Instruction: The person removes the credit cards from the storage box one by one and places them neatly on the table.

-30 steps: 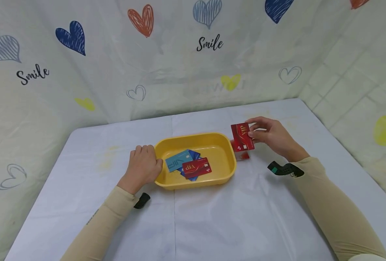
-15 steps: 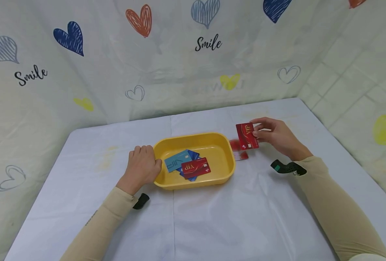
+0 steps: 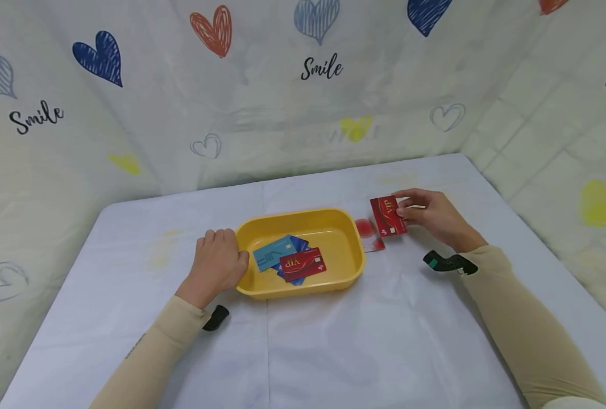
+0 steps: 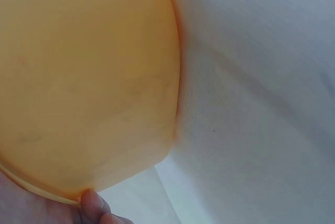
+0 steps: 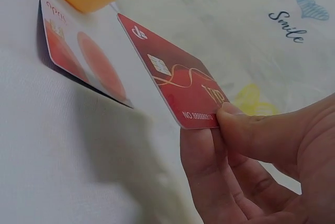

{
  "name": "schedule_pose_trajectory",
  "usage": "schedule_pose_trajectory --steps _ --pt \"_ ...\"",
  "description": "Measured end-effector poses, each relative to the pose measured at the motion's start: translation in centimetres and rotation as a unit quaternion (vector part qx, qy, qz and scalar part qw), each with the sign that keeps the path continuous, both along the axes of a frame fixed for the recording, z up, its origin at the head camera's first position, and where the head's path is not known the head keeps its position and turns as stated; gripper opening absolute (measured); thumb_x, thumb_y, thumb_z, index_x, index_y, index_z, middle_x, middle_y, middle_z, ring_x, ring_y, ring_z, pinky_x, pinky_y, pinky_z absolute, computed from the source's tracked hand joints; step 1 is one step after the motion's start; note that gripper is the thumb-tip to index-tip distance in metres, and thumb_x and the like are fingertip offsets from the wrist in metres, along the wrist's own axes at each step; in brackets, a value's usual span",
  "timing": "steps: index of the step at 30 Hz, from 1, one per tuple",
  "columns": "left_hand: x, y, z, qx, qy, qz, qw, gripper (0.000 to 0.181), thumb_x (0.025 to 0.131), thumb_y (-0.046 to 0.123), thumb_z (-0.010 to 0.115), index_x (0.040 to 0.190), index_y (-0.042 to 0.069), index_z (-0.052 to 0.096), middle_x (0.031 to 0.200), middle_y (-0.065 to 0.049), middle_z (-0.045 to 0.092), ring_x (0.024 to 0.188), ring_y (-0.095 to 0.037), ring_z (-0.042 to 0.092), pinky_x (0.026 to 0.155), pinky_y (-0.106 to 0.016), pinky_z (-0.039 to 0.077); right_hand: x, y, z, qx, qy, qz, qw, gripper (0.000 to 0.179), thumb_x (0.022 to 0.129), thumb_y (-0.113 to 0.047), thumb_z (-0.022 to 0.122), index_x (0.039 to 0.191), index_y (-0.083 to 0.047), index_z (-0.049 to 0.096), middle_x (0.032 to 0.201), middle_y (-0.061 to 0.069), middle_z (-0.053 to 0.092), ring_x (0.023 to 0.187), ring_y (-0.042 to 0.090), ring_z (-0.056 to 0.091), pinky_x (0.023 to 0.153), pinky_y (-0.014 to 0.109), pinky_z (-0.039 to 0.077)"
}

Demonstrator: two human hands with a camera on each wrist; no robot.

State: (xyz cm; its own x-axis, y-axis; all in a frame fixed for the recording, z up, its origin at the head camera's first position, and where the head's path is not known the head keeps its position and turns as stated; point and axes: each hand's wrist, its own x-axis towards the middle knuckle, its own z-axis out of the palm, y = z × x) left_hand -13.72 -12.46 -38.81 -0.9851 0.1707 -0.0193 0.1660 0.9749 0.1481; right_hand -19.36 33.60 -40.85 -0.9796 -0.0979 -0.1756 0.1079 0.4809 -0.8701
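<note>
My left hand (image 3: 218,262) grips the left end of a yellow plastic tray (image 3: 351,275); in the left wrist view its fingers (image 4: 93,203) curl over the rim. Inside the tray lie a light blue card (image 3: 274,253), a red VIP card (image 3: 303,263) and dark blue cards (image 3: 299,243) partly covered by them. To the tray's right, my right hand (image 3: 438,218) pinches another red VIP card (image 5: 175,75) by one edge between thumb and fingers, raised above the table. Just behind it a white card with red circles (image 5: 89,56) lies beside the tray.
A white cloth covers the table (image 3: 313,352). Behind it hangs a pale curtain (image 3: 262,102) printed with hearts and "Smile". Black straps (image 3: 448,263) sit at both wrists over beige sleeves.
My right hand has drawn the red VIP card slightly to the right, away from the tray, uncovering more of the white-and-red card. The left hand keeps its grip on the tray.
</note>
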Motion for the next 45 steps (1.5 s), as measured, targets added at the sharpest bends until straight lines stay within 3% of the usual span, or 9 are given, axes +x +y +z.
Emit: schedule_pose_trajectory --steps 14,26,45 --pt "-0.1 0.1 -0.2 0.006 0.024 -0.006 0.9997 0.025 0.096 0.023 0.045 0.091 -0.001 0.046 0.081 -0.013 0.045 0.087 -0.032 0.039 0.077 -0.040 0.027 0.0 0.6 0.0 0.088 -0.015 -0.003 0.9960 0.059 0.101 -0.041 0.063 0.153 -0.018 0.048 0.144 0.019 0.053 0.136 0.037 0.046 0.083 0.015 0.051" --pt "0.0 0.0 -0.2 0.000 0.018 -0.005 0.9998 0.025 0.096 0.024 0.045 0.091 -0.001 0.046 0.081 -0.013 0.045 0.087 -0.032 0.040 0.078 -0.040 0.028 0.1 0.5 -0.6 0.108 -0.014 0.012 0.9940 0.052 0.102 -0.032 0.063 0.149 -0.014 0.052 0.140 0.021 0.056 0.129 0.037 0.050 0.079 0.014 0.052" --pt "-0.1 -0.1 -0.2 -0.001 0.004 -0.001 1.0000 0.026 0.097 0.024 0.045 0.093 -0.001 0.047 0.084 -0.014 0.046 0.090 -0.033 0.040 0.079 -0.041 0.029 -0.3 -0.3 -0.7 0.188 -0.002 0.023 0.9820 0.050 0.100 -0.028 0.064 0.143 -0.004 0.057 0.127 0.022 0.064 0.110 0.033 0.054 0.074 0.027 0.051"
